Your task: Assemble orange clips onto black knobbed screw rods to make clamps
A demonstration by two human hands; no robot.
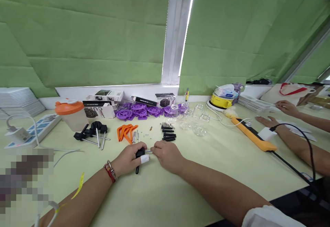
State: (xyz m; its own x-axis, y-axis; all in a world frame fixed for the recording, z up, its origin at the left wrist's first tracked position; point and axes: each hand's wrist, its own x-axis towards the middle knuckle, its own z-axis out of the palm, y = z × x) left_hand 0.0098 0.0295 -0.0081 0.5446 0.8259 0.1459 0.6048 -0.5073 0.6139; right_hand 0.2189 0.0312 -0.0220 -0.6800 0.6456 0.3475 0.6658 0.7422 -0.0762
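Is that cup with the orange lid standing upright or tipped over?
Upright: the cup stands on its base on the table, orange lid on top.

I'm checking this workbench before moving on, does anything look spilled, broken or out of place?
Nothing looks spilled or broken. Small screws lie scattered loose between the orange parts and the black pins. The left hand grips a black handle; the right hand pinches a metal pin.

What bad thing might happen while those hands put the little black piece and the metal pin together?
The metal pin is thin, so it may slip from the right hand and roll among the loose screws. The left hand grips the black handle near a bandaged finger, which might get pinched.
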